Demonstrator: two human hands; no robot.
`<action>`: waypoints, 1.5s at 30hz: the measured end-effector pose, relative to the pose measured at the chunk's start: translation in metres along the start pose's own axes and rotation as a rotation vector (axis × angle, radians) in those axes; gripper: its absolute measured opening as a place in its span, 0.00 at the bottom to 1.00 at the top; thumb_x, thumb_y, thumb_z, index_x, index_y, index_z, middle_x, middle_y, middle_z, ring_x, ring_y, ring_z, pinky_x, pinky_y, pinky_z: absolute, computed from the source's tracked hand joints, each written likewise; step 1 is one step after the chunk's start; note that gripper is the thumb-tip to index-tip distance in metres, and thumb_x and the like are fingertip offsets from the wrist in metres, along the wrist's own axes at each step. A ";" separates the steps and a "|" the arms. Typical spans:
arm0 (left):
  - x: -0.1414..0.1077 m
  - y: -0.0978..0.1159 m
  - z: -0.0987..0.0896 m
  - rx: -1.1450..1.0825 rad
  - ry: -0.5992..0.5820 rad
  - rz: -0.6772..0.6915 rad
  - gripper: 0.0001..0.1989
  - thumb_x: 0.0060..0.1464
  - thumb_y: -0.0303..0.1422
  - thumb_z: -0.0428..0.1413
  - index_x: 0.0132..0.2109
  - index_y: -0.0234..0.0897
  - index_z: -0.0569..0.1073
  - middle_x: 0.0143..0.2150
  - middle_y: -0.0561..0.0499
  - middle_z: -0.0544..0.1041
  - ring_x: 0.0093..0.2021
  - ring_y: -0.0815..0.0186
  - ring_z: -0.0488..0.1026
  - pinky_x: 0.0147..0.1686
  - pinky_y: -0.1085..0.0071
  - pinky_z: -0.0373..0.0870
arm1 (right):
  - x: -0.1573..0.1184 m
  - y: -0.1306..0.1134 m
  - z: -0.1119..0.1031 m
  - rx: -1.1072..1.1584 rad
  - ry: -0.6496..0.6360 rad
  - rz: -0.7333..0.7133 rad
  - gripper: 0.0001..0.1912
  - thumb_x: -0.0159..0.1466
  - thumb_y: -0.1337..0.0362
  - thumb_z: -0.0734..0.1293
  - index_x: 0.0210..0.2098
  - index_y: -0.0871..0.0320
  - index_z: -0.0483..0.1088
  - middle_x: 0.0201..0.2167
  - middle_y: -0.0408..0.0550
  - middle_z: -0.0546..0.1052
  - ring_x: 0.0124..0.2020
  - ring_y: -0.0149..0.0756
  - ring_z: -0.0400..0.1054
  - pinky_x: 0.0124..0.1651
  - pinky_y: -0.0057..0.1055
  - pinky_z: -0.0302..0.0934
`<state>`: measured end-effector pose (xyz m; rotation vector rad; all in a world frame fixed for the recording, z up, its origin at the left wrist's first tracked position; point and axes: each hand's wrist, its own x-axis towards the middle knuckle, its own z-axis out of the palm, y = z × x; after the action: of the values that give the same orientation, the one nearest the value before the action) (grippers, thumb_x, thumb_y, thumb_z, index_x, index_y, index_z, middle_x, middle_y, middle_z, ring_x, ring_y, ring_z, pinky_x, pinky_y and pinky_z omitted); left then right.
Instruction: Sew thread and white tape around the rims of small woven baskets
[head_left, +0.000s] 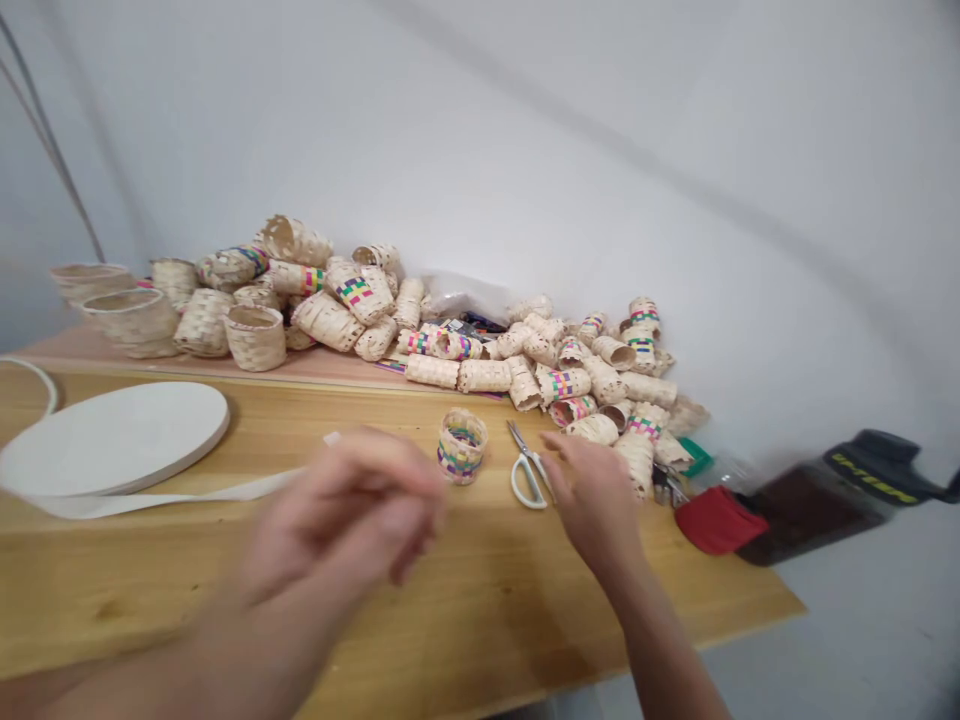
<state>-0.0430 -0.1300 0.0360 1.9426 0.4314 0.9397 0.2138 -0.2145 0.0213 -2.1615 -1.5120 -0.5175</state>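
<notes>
My left hand (pixel 349 515) is raised over the front of the table and smeared by motion. Its fingers are curled together with the thumb against them; whatever is in them is hidden. A white ribbon (pixel 225 492) runs from a big flat white roll (pixel 120 435) and disappears behind this hand. Fingers stretched and apart, my right hand (pixel 596 495) is beside the white-handled scissors (pixel 529 478), its fingertips near or touching the right handle. Between the hands stands a small woven basket (pixel 461 447) with a purple, green and yellow band.
Along the wall lies a heap of small woven baskets (pixel 360 290), some with coloured bands. At the right end are a red pouch (pixel 720 520) and a dark bottle (pixel 840 495) lying tilted. The wooden table (pixel 465 620) ends at its right front corner.
</notes>
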 end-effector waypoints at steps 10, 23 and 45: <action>0.018 -0.081 0.076 0.033 -0.591 0.091 0.11 0.56 0.27 0.49 0.38 0.37 0.77 0.35 0.51 0.80 0.34 0.68 0.73 0.36 0.76 0.66 | 0.039 -0.018 0.084 -0.224 -0.411 0.022 0.12 0.66 0.60 0.62 0.37 0.61 0.74 0.39 0.57 0.78 0.43 0.45 0.70 0.45 0.38 0.51; 0.026 -0.081 0.059 0.021 -0.242 0.102 0.12 0.59 0.27 0.48 0.43 0.35 0.75 0.40 0.47 0.77 0.41 0.66 0.73 0.43 0.71 0.69 | 0.005 -0.005 0.018 -0.053 -0.438 -0.036 0.13 0.70 0.65 0.55 0.32 0.58 0.67 0.31 0.47 0.75 0.34 0.37 0.67 0.38 0.33 0.52; 0.034 -0.068 0.048 0.072 -0.351 -0.139 0.12 0.59 0.34 0.51 0.34 0.36 0.78 0.24 0.55 0.75 0.26 0.71 0.70 0.31 0.76 0.62 | -0.022 -0.042 0.002 0.342 -0.261 0.011 0.14 0.69 0.60 0.54 0.28 0.55 0.60 0.27 0.44 0.71 0.31 0.36 0.64 0.34 0.31 0.53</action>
<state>0.0196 -0.1008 -0.0211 2.0628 0.3923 0.4866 0.1676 -0.2179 0.0137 -2.0209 -1.5855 0.0328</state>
